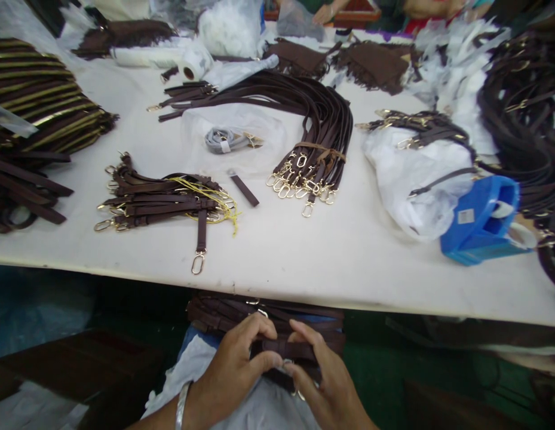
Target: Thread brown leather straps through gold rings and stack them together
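Low in the head view, my left hand point(241, 358) and my right hand point(322, 376) grip a dark brown leather strap point(286, 347) between thumbs and fingers, over my lap. A bit of metal shows near the thumb tips, but its shape is blurred. Beneath and behind the hands, more brown straps point(218, 313) with gold fittings lie across my lap. On the table, a pile of short brown straps point(163, 200) with gold clasps and yellow ties lies ahead to the left. A long bundle of brown straps point(324, 119), tied near its gold hooks, curves beyond it.
The white table edge point(268, 292) runs just beyond my hands. A blue tape dispenser point(481, 221) stands at right beside white plastic wrapping point(416, 191). A grey coiled strap point(226, 140) lies on clear plastic. Across the table, another person's hand point(324, 13) shows.
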`<state>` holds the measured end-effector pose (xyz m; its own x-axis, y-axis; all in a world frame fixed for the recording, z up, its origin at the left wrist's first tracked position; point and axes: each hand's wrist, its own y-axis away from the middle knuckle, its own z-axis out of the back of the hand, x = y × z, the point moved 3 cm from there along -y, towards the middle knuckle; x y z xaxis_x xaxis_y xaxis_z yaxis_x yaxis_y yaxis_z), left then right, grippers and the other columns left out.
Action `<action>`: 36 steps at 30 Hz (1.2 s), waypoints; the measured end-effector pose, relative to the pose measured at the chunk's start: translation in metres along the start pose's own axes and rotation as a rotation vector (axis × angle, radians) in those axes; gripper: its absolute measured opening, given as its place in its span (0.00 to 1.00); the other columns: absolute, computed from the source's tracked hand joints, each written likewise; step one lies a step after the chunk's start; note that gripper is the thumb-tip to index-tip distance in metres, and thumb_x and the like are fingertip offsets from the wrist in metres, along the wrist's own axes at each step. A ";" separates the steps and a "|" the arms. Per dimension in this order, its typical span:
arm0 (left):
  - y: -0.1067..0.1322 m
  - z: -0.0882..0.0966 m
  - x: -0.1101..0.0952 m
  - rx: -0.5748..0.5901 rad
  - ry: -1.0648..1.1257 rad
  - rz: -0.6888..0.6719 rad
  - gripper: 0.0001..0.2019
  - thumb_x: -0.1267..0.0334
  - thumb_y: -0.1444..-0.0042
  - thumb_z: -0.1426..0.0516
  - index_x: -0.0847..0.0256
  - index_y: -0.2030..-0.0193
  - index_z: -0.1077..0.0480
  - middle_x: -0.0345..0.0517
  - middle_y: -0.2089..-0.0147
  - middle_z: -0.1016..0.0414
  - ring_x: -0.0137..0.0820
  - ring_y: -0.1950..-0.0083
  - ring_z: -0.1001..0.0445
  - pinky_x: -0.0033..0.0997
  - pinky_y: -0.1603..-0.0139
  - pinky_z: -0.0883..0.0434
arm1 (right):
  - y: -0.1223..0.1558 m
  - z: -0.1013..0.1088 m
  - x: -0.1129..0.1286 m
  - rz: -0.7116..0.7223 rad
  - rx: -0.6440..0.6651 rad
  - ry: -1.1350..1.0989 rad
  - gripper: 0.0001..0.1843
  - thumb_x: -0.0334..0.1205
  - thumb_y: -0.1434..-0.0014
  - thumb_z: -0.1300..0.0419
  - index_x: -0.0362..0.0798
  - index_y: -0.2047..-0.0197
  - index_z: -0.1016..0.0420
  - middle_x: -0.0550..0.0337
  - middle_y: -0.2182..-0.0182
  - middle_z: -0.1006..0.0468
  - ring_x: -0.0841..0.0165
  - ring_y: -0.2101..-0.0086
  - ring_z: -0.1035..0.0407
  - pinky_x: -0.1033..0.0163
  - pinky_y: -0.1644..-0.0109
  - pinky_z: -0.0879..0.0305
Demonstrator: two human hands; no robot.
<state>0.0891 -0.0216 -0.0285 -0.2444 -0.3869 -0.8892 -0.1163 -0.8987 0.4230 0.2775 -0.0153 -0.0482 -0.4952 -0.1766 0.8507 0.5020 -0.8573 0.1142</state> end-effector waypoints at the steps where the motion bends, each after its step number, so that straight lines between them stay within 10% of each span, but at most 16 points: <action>1: 0.000 0.000 -0.001 0.004 -0.021 -0.015 0.07 0.71 0.46 0.39 0.57 0.63 0.31 0.39 0.59 0.27 0.34 0.55 0.30 0.33 0.53 0.36 | 0.000 0.001 0.000 0.000 0.001 -0.007 0.31 0.37 0.37 0.43 0.57 0.33 0.50 0.55 0.51 0.23 0.65 0.51 0.25 0.60 0.47 0.26; 20: -0.008 0.026 0.022 0.327 0.577 0.281 0.11 0.61 0.46 0.39 0.60 0.70 0.38 0.45 0.63 0.24 0.32 0.62 0.28 0.30 0.61 0.37 | 0.016 0.013 -0.023 -0.184 0.143 -0.032 0.31 0.42 0.34 0.46 0.59 0.32 0.53 0.55 0.49 0.22 0.64 0.50 0.26 0.57 0.47 0.26; 28: -0.016 0.011 0.020 0.270 0.669 0.244 0.11 0.55 0.39 0.42 0.60 0.65 0.36 0.38 0.72 0.28 0.26 0.75 0.29 0.27 0.70 0.36 | -0.005 0.000 0.000 0.077 0.184 -0.053 0.30 0.40 0.34 0.46 0.55 0.31 0.49 0.50 0.42 0.29 0.61 0.43 0.32 0.55 0.40 0.31; 36: -0.020 -0.010 0.005 0.197 0.538 0.074 0.15 0.66 0.52 0.32 0.61 0.56 0.25 0.44 0.58 0.22 0.39 0.54 0.26 0.36 0.50 0.30 | -0.018 0.001 0.011 0.141 0.055 -0.105 0.27 0.31 0.33 0.51 0.54 0.33 0.45 0.52 0.50 0.26 0.66 0.50 0.29 0.63 0.46 0.29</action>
<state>0.0996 -0.0077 -0.0428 0.2592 -0.5443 -0.7978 -0.3071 -0.8296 0.4662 0.2638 -0.0016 -0.0409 -0.3419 -0.2389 0.9089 0.6005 -0.7995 0.0157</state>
